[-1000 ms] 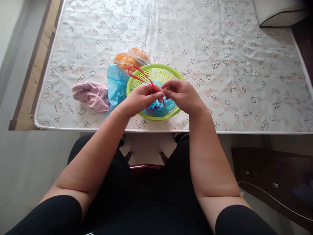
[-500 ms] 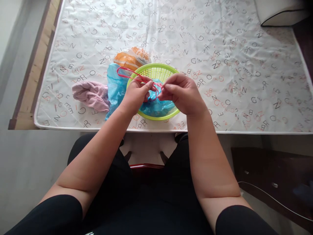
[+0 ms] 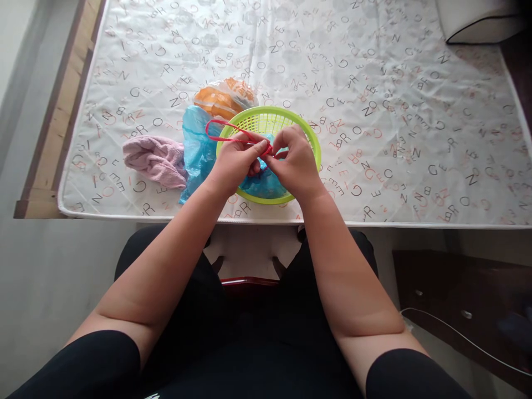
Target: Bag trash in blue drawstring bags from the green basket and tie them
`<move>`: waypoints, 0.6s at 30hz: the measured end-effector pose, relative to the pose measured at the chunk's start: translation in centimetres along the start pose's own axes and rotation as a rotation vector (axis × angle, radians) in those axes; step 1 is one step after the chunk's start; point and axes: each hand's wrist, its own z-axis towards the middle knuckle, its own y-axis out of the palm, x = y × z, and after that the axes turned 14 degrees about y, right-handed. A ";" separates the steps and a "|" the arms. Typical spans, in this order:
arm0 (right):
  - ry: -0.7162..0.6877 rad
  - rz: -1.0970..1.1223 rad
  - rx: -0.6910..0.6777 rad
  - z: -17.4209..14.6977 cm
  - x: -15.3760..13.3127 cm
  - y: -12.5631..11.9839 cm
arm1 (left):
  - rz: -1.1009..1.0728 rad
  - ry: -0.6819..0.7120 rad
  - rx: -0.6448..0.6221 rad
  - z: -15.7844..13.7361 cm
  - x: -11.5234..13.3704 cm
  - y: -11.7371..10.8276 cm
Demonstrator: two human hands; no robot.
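A looped red string point(image 3: 216, 121) runs through both hands above a lime-green plastic basket point(image 3: 316, 147). My left hand point(image 3: 235, 160) is closed, pinching the string between thumb and fingers, and a loop of it sticks out to the left. Close beside it, my right hand point(image 3: 295, 160) pinches the same string where it bunches up between the fingertips. Inside the basket lies crumpled blue plastic point(image 3: 266, 188), partly hidden by my hands. A blue plastic bag point(image 3: 197, 147) rests against the basket's left side.
Left of the blue bag lies a crumpled pink towel point(image 3: 153, 160). Behind the basket sits an orange and clear plastic bag point(image 3: 222, 100). Everything rests on a white letter-printed mattress point(image 3: 415, 138), its front edge near my knees. A pale object with dark piping point(image 3: 482, 22) stands far right.
My right hand has moved left and closer to my left hand. The stretch of red string between them is now bunched, and the left loop has shifted slightly right.
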 end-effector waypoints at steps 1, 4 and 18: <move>0.024 0.028 0.007 0.0 0.2 0.2 | 0.003 0.006 -0.001 0.0 0.1 0.0; 0.129 0.143 -0.074 0.0 0.7 0.5 | 0.018 0.030 -0.008 -0.2 0.5 0.2; 0.470 0.523 -0.448 0.1 0.2 -1.3 | -0.007 0.140 -0.097 -0.5 1.3 0.6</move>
